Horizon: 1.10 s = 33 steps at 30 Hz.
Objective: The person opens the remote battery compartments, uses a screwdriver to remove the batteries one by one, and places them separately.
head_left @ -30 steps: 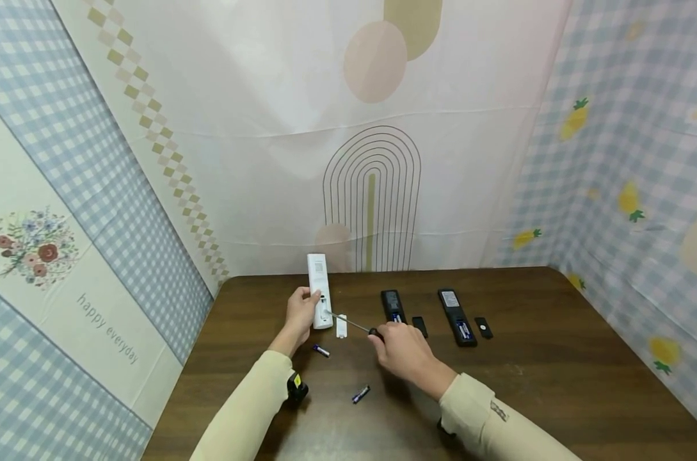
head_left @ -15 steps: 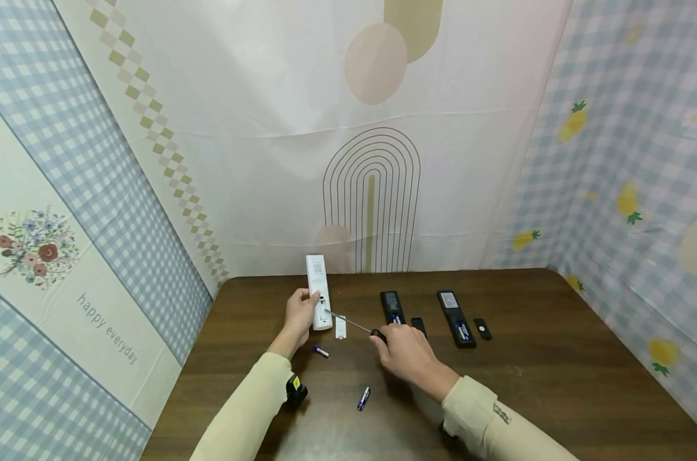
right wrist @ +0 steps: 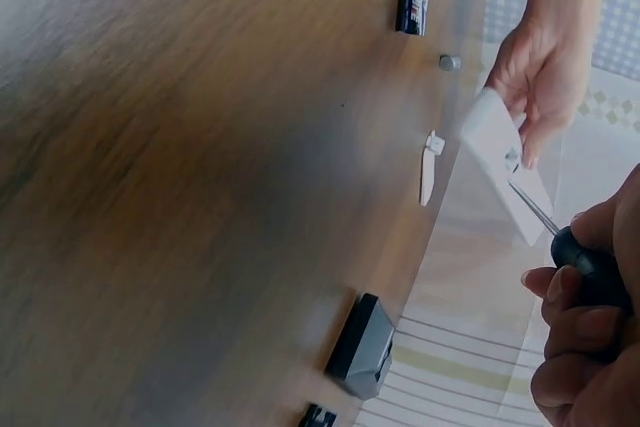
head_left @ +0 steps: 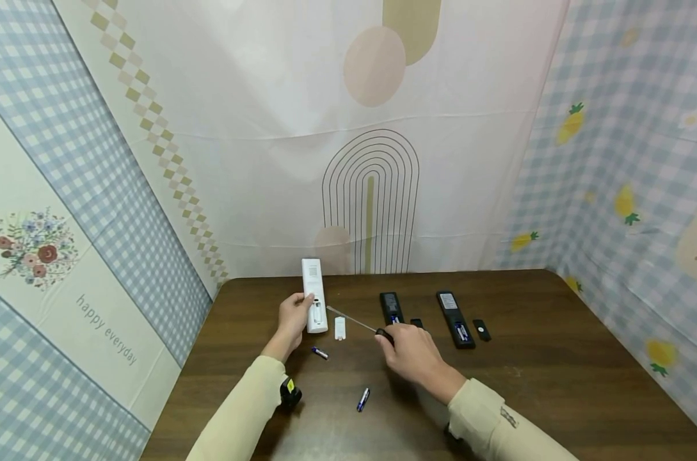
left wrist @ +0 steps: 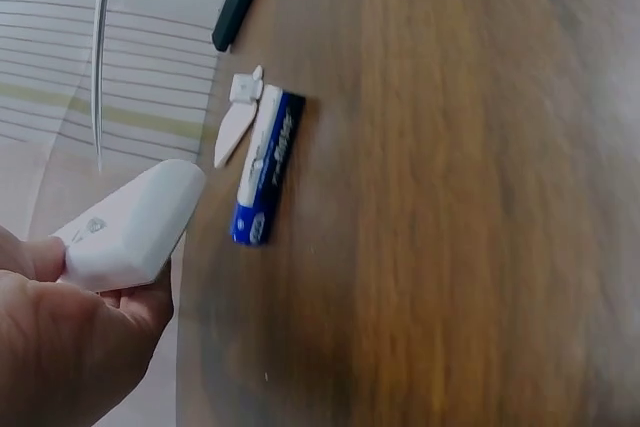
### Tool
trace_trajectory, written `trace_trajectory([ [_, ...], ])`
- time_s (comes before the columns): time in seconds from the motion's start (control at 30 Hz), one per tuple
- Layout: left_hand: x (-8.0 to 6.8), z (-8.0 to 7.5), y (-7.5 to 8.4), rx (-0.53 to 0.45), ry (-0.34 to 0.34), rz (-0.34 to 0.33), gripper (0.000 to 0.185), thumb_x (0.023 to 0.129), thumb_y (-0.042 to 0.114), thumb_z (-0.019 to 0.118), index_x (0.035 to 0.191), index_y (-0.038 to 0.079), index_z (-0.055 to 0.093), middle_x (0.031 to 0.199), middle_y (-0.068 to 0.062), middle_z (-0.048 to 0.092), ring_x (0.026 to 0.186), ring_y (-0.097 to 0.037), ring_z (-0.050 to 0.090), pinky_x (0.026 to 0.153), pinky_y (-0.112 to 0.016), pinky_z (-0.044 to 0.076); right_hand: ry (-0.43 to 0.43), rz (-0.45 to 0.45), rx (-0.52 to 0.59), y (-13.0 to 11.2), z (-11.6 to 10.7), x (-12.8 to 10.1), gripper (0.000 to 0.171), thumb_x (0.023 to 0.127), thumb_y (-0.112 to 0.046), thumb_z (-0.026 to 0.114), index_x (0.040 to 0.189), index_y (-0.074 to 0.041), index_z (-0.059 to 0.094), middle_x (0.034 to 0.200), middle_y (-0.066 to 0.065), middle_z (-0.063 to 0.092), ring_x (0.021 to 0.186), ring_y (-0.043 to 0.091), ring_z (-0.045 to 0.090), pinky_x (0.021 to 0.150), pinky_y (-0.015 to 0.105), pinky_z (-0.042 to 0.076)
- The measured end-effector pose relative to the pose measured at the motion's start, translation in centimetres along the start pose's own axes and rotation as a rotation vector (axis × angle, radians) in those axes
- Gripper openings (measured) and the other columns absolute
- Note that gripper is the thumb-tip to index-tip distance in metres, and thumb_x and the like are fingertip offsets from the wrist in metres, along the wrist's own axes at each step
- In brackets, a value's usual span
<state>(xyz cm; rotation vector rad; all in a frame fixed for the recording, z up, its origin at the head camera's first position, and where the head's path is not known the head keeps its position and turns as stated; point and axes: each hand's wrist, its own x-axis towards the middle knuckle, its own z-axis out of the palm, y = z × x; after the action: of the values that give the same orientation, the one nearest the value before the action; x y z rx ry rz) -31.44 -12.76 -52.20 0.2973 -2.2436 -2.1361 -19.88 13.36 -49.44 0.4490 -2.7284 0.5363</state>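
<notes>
My left hand (head_left: 295, 315) grips a white remote (head_left: 314, 293) by its left edge, back side up on the brown table (head_left: 532, 384); the same remote (left wrist: 130, 227) fills the left wrist view. My right hand (head_left: 407, 351) holds a black-handled screwdriver (head_left: 383, 333), and its thin shaft (head_left: 351, 319) points left with the tip at the remote's right edge by the open battery bay. The right wrist view shows the handle (right wrist: 590, 267) in my curled fingers and the shaft reaching the remote (right wrist: 505, 162). A white battery cover (head_left: 340, 328) lies just right of the remote.
Two blue batteries lie loose: one (head_left: 320, 352) below the remote, one (head_left: 362, 399) nearer me. Right of my hands lie two black remotes (head_left: 391, 307) (head_left: 455, 318) with open backs, each with a small black cover (head_left: 416, 323) (head_left: 481, 329) beside it. Patterned cloth walls surround the table.
The white remote and my left hand have shifted slightly left. The screwdriver tip has drawn back from the battery bay to the remote's edge. The near battery rolled a little, then stopped.
</notes>
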Motion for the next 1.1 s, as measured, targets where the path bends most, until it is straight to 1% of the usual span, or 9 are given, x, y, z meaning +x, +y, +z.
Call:
trace_trajectory([
  [0.3, -0.1, -2.4, -0.7, 0.133, 0.048, 0.001, 0.042, 0.109, 0.024, 0.061, 0.133, -0.010, 0.066, 0.128, -0.026, 0.069, 0.117, -0.031, 0.064, 0.104, -0.043, 0.054, 0.034, 0.025, 0.002, 1.9, -0.9, -1.2, 0.018, 0.100, -0.029, 0.077, 0.089, -0.015, 0.076, 0.076, -0.005, 0.070, 0.060, 0.004, 0.052, 0.056, 0.025, 0.046],
  [0.43, -0.3, -3.4, -0.9, 0.203, 0.033, -0.003, 0.042, 0.110, 0.025, 0.059, 0.131, -0.010, 0.067, 0.131, -0.027, 0.068, 0.124, -0.034, 0.061, 0.110, -0.049, 0.051, 0.064, 0.022, 0.003, 2.8, -1.1, -1.9, 0.016, 0.099, -0.028, 0.078, 0.092, -0.014, 0.078, 0.081, -0.003, 0.074, 0.062, 0.005, 0.056, 0.057, 0.026, 0.048],
  [0.5, -0.5, -3.9, -0.9, 0.241, 0.026, -0.005, 0.042, 0.110, 0.026, 0.059, 0.131, -0.010, 0.067, 0.133, -0.027, 0.067, 0.127, -0.036, 0.060, 0.112, -0.051, 0.050, 0.072, 0.019, -0.002, 3.2, -1.2, -2.2, 0.016, 0.099, -0.029, 0.078, 0.094, -0.013, 0.079, 0.085, 0.000, 0.077, 0.065, 0.007, 0.063, 0.059, 0.029, 0.053],
  [0.6, -0.7, -4.5, -0.8, 0.290, 0.011, -0.024, 0.042, 0.110, 0.027, 0.059, 0.132, -0.009, 0.067, 0.135, -0.027, 0.067, 0.127, -0.036, 0.061, 0.110, -0.051, 0.051, 0.085, 0.023, -0.010, 3.8, -1.3, -2.6, 0.017, 0.099, -0.029, 0.078, 0.099, -0.012, 0.081, 0.091, 0.003, 0.080, 0.072, 0.013, 0.071, 0.065, 0.035, 0.060],
  [0.67, -0.8, -4.8, -0.8, 0.328, 0.001, -0.032, 0.042, 0.109, 0.027, 0.060, 0.130, -0.008, 0.068, 0.132, -0.026, 0.068, 0.122, -0.034, 0.063, 0.104, -0.047, 0.054, 0.094, 0.031, -0.015, 4.3, -1.4, -2.9, 0.018, 0.098, -0.029, 0.078, 0.101, -0.011, 0.081, 0.094, 0.004, 0.081, 0.076, 0.016, 0.075, 0.068, 0.039, 0.062],
  [0.77, -0.8, -5.1, -0.7, 0.392, -0.007, -0.033, 0.039, 0.108, 0.026, 0.062, 0.125, -0.009, 0.071, 0.124, -0.024, 0.071, 0.110, -0.030, 0.065, 0.092, -0.039, 0.057, 0.101, 0.049, -0.007, 4.8, -1.7, -3.3, 0.018, 0.099, -0.029, 0.078, 0.103, -0.011, 0.081, 0.096, 0.005, 0.081, 0.077, 0.017, 0.075, 0.068, 0.040, 0.062],
  [0.83, -0.8, -5.2, -0.8, 0.445, -0.007, -0.015, 0.038, 0.107, 0.024, 0.063, 0.121, -0.009, 0.072, 0.120, -0.024, 0.072, 0.106, -0.029, 0.066, 0.088, -0.038, 0.058, 0.099, 0.064, -0.003, 5.0, -1.9, -3.5, 0.019, 0.099, -0.029, 0.078, 0.103, -0.011, 0.081, 0.095, 0.004, 0.081, 0.075, 0.014, 0.073, 0.067, 0.038, 0.061],
  [0.93, -0.7, -5.2, -0.9, 0.517, 0.012, -0.006, 0.037, 0.107, 0.025, 0.064, 0.119, -0.008, 0.074, 0.118, -0.024, 0.073, 0.107, -0.032, 0.067, 0.090, -0.042, 0.059, 0.089, 0.087, 0.002, 5.1, -2.1, -3.7, 0.020, 0.099, -0.030, 0.078, 0.103, -0.011, 0.081, 0.094, 0.002, 0.080, 0.073, 0.011, 0.070, 0.065, 0.035, 0.058],
  [1.1, -0.9, -5.3, -0.9, 0.608, 0.046, -0.021, 0.038, 0.106, 0.030, 0.065, 0.118, -0.004, 0.076, 0.123, -0.024, 0.074, 0.121, -0.041, 0.065, 0.099, -0.051, 0.058, 0.073, 0.108, 0.012, 5.5, -2.1, -4.0, 0.019, 0.099, -0.030, 0.077, 0.103, -0.012, 0.081, 0.092, 0.002, 0.079, 0.069, 0.007, 0.065, 0.063, 0.033, 0.055],
])
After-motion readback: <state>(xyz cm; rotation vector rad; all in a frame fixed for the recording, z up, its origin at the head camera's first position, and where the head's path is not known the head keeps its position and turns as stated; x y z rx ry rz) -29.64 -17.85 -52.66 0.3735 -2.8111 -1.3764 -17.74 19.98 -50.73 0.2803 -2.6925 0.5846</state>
